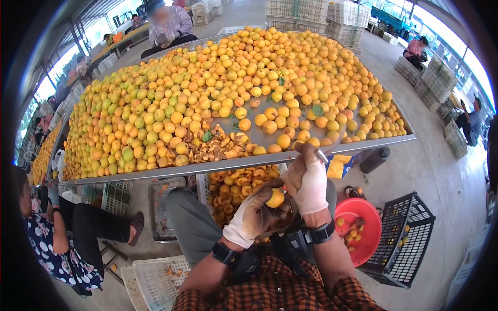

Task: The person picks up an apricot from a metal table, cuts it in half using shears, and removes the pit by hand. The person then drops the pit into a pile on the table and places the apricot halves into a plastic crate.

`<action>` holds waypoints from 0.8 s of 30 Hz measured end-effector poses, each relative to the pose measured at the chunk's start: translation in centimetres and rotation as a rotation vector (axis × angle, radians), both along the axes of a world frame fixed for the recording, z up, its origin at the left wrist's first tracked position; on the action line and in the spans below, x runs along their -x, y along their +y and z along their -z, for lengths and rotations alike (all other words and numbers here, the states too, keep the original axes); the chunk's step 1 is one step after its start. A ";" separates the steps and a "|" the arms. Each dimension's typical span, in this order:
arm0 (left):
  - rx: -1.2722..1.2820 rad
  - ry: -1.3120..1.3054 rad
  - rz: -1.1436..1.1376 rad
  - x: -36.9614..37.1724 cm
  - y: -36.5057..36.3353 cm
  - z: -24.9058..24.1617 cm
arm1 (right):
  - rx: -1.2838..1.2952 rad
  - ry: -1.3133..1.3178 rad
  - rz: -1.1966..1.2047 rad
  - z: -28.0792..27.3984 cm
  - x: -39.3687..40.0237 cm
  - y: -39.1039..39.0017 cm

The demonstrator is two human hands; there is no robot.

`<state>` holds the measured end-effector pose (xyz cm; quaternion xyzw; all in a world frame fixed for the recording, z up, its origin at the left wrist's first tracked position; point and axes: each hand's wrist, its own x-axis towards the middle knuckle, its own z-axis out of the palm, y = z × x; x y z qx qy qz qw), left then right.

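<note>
My left hand [255, 213], in a stained white glove, is closed around a yellow apricot [275, 198] over my lap. Close against it, my right hand [307, 181], also gloved, grips a slim tool whose metal end [322, 156] sticks out above the fist. The rest of that tool is mostly hidden, so its kind cannot be told. Below the hands, halved apricots [228, 189] fill a pale crate between my knees. In front, whole apricots [207, 88] are heaped on a metal-edged table [228, 165], with a pile of brown pits [220, 146] near its front edge.
A red basin [371, 220] with some fruit and a black crate [402, 249] stand at right. A dark bottle [374, 159] lies beneath the table edge. At left are a metal tray [158, 207], a white crate [150, 274] and a seated co-worker [57, 238]. Others sit farther off.
</note>
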<state>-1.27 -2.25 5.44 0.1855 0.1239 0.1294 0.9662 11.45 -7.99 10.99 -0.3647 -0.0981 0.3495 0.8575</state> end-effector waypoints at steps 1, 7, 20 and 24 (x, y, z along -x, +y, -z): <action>0.001 0.001 0.000 0.0 0.0 0.1 | -0.073 0.055 0.061 0.4 -0.1 0.4; 0.083 -0.078 -0.051 -0.3 -0.2 1.0 | -0.035 0.242 0.197 1.0 0.2 0.3; -0.040 0.048 -0.126 0.9 -1.2 -1.4 | -0.076 0.315 0.122 1.7 0.2 0.2; -0.328 0.170 -0.147 0.9 -1.3 -1.1 | -0.121 0.272 0.040 1.7 0.4 0.4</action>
